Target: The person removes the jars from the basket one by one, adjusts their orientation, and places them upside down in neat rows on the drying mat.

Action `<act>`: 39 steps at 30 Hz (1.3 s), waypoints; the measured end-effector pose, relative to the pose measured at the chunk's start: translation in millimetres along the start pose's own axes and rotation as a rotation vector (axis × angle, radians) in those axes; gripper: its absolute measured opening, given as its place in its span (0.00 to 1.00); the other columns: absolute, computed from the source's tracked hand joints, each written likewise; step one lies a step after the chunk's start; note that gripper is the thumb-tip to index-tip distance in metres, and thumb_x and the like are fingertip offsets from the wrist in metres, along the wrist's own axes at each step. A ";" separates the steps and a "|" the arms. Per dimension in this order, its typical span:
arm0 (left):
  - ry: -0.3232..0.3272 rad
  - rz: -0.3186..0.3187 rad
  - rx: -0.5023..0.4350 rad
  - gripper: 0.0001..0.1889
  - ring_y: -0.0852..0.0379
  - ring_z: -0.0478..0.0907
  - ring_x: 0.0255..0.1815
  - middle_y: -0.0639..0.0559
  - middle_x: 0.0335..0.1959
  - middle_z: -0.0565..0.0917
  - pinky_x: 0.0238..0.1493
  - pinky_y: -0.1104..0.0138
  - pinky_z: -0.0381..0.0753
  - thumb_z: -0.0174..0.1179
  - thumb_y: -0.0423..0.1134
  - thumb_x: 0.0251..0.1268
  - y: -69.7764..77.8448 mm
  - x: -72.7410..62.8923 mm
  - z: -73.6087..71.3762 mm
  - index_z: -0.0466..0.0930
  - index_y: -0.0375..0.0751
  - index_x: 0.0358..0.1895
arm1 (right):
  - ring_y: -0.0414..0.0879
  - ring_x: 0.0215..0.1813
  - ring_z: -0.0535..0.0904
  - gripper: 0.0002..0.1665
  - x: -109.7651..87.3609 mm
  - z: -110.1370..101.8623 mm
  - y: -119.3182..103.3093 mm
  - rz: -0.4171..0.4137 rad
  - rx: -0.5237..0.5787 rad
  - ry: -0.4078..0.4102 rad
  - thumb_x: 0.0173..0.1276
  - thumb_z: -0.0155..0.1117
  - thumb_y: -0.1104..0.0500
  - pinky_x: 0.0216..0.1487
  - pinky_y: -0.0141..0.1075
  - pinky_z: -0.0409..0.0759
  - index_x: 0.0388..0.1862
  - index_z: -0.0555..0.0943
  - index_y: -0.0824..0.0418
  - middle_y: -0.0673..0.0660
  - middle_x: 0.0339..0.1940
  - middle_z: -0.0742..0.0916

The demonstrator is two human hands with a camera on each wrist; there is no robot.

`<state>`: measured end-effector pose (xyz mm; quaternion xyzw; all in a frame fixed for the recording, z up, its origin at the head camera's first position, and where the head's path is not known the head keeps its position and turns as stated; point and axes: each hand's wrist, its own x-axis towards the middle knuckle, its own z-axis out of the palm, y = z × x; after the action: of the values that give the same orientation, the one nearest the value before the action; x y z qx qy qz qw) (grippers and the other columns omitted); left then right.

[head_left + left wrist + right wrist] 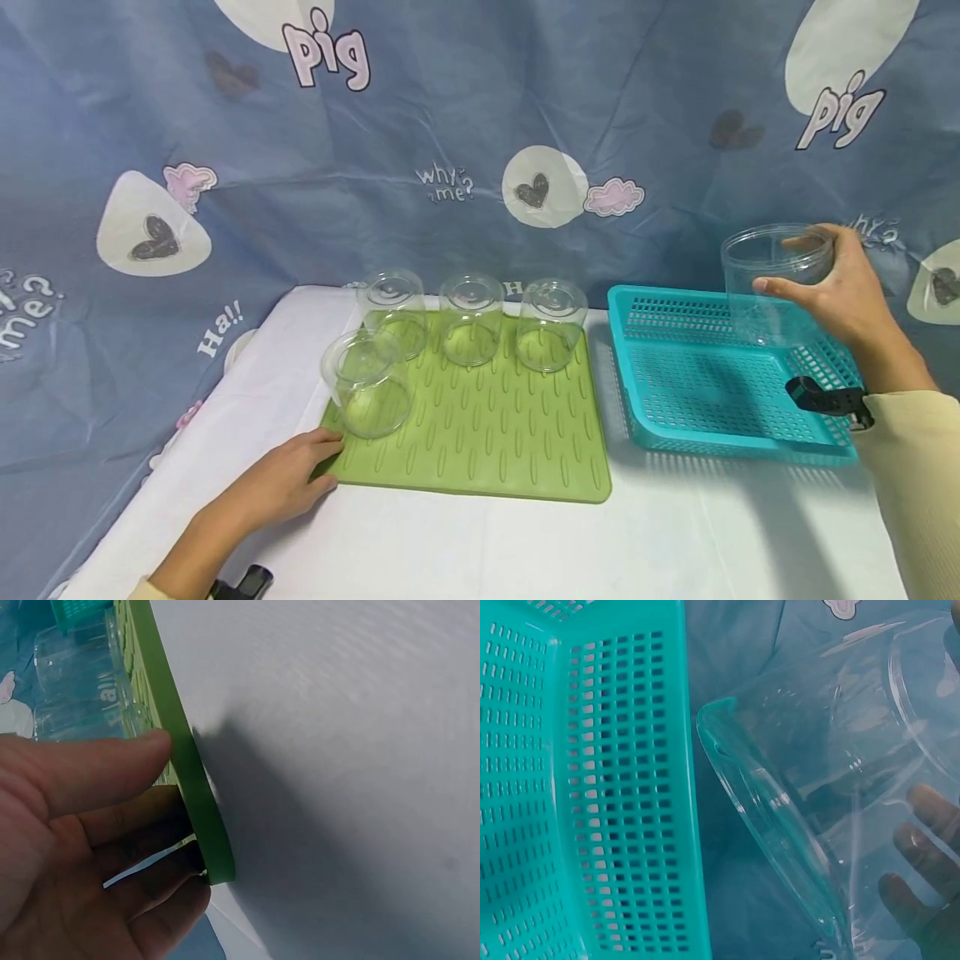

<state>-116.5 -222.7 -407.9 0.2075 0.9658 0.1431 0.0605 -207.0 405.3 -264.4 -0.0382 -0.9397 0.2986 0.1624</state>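
My right hand grips a clear plastic jar around its upper side, thumb in front and fingers behind. Its rim faces up, and it overlaps the back right of the turquoise basket in the head view. From the right wrist, the jar's base shows beside the basket wall. My left hand touches the front left corner of a green ridged mat, its thumb and fingers at the edge. Close to that hand stands a clear jar on the mat.
Three more clear jars, a left one, a middle one and a right one, stand bottom up along the mat's back edge. A white cloth covers the table. Behind it hangs a blue printed curtain.
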 end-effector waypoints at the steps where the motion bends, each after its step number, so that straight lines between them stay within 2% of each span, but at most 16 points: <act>1: 0.004 0.009 0.002 0.22 0.35 0.77 0.62 0.35 0.60 0.80 0.64 0.44 0.77 0.67 0.34 0.59 -0.3 -0.5 0.6 0.80 0.27 0.56 | 0.61 0.58 0.62 0.55 -0.6 1.6 -0.1 -0.001 -0.005 -0.001 0.63 0.70 0.43 0.53 0.63 0.65 0.79 0.50 0.57 0.66 0.69 0.66; 5: 0.018 0.039 0.012 0.21 0.36 0.78 0.61 0.35 0.59 0.81 0.61 0.46 0.79 0.67 0.27 0.57 -1.6 -2.1 2.1 0.81 0.27 0.55 | 0.64 0.62 0.64 0.56 -3.2 10.0 -6.5 -0.020 0.005 -0.028 0.63 0.71 0.44 0.51 0.61 0.65 0.79 0.49 0.58 0.68 0.71 0.66; 9: 0.037 0.050 0.023 0.20 0.36 0.79 0.60 0.36 0.58 0.81 0.60 0.46 0.80 0.66 0.26 0.57 -3.1 -2.3 2.6 0.82 0.28 0.55 | 0.72 0.70 0.59 0.58 -6.7 21.8 -19.8 -0.069 0.030 -0.063 0.64 0.70 0.45 0.58 0.70 0.60 0.80 0.45 0.59 0.71 0.74 0.64; 12: 0.045 0.060 0.021 0.20 0.36 0.79 0.60 0.36 0.58 0.81 0.60 0.46 0.80 0.66 0.27 0.58 -4.4 -1.7 3.1 0.81 0.28 0.56 | 0.68 0.66 0.61 0.56 -11.0 29.9 -29.6 -0.129 0.051 -0.058 0.65 0.69 0.48 0.57 0.67 0.62 0.80 0.45 0.59 0.70 0.74 0.66; 16: 0.036 0.073 0.018 0.21 0.36 0.79 0.61 0.36 0.60 0.81 0.60 0.46 0.80 0.65 0.26 0.58 -7.6 -4.5 4.9 0.81 0.29 0.56 | 0.58 0.63 0.63 0.54 -18.9 41.6 -46.2 -0.216 0.100 -0.044 0.66 0.69 0.51 0.57 0.55 0.63 0.80 0.46 0.57 0.65 0.72 0.69; 19: 0.030 0.069 0.013 0.21 0.36 0.79 0.61 0.36 0.60 0.81 0.59 0.46 0.80 0.64 0.26 0.58 -9.4 -7.0 5.6 0.81 0.29 0.57 | 0.57 0.67 0.64 0.54 -23.9 48.2 -61.6 -0.276 0.140 -0.054 0.65 0.70 0.53 0.60 0.56 0.63 0.80 0.48 0.55 0.64 0.72 0.70; 23: 0.032 0.069 0.003 0.21 0.36 0.79 0.61 0.36 0.61 0.80 0.59 0.46 0.80 0.64 0.27 0.59 -9.2 -6.6 5.1 0.81 0.29 0.57 | 0.61 0.70 0.63 0.53 -28.2 52.3 -80.9 -0.334 0.189 -0.079 0.63 0.72 0.55 0.64 0.64 0.61 0.79 0.51 0.53 0.63 0.71 0.70; 30: 0.025 0.073 0.000 0.19 0.35 0.79 0.61 0.35 0.61 0.80 0.58 0.46 0.81 0.62 0.27 0.61 -7.7 -5.5 2.3 0.81 0.28 0.57 | 0.57 0.68 0.65 0.52 -36.3 62.8 -107.4 -0.439 0.229 -0.129 0.58 0.75 0.59 0.65 0.61 0.63 0.76 0.56 0.55 0.61 0.70 0.72; 34: -0.006 0.036 -0.031 0.20 0.33 0.76 0.63 0.34 0.63 0.78 0.61 0.44 0.79 0.60 0.30 0.65 -6.6 -4.7 0.9 0.79 0.27 0.59 | 0.58 0.68 0.67 0.53 -42.0 71.7 -121.1 -0.507 0.189 -0.119 0.53 0.78 0.57 0.65 0.61 0.64 0.75 0.60 0.56 0.61 0.67 0.74; 39: -0.052 -0.002 -0.075 0.22 0.31 0.73 0.66 0.32 0.66 0.75 0.64 0.40 0.75 0.59 0.34 0.67 -6.4 -4.6 3.0 0.76 0.26 0.62 | 0.60 0.65 0.69 0.60 -56.3 86.7 -130.8 -0.572 0.091 -0.097 0.45 0.84 0.54 0.61 0.58 0.68 0.75 0.62 0.57 0.62 0.65 0.78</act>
<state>-114.2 -229.4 -412.4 0.2080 0.9580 0.1738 0.0936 -179.0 241.2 -271.9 0.2497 -0.9046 0.2841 0.1964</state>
